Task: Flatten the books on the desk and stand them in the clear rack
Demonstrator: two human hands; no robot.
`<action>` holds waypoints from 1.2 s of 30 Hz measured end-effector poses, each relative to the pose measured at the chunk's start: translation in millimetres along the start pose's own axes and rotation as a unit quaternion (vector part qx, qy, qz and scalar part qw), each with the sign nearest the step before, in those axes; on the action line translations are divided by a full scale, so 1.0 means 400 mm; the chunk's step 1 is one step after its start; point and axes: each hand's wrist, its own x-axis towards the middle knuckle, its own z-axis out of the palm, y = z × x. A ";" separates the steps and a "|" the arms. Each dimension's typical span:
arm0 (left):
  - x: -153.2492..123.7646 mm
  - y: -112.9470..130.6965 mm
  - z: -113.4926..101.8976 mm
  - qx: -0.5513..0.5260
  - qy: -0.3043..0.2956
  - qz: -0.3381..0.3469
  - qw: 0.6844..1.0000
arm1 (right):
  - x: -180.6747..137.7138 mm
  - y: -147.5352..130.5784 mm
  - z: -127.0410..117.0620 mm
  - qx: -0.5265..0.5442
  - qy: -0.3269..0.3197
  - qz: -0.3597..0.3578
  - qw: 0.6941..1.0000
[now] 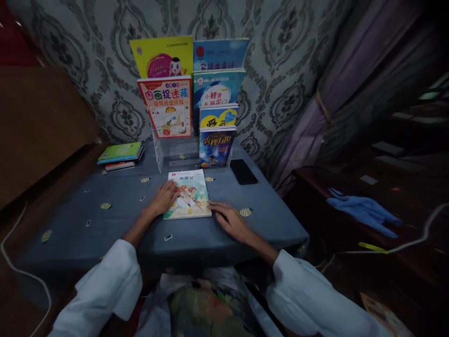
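A thin picture-covered book [191, 199] lies flat near the middle of the table, its front cover facing up. My left hand [164, 196] rests on the book's left edge, fingers stretched over the cover. At its lower right edge, my right hand [231, 221] lies with fingers extended, the fingertips touching or just beside the book. Behind the book stands a clear book rack [175, 152]. It holds several upright books, among them a red-bordered book [170, 107], a yellow-green book [161, 56] and a dark blue book [216, 147].
A black phone [243, 172] lies right of the rack. Several stacked books [121, 154] sit at the table's back left. The table [122, 224] has a blue-grey cloth. At right, a blue cloth or glove [361, 210] and a pale cable [417, 239] lie on a dark surface.
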 end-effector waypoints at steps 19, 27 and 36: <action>0.052 -0.034 0.065 -0.031 0.050 -0.060 0.996 | 0.371 0.144 0.120 -0.136 -0.094 0.074 0.983; 0.049 -0.044 0.105 -0.049 0.100 -0.074 0.991 | 0.263 0.218 0.128 -0.121 -0.024 0.088 0.988; 0.046 -0.056 0.114 -0.069 0.118 -0.060 0.989 | 0.269 0.205 0.111 -0.088 -0.028 0.101 0.991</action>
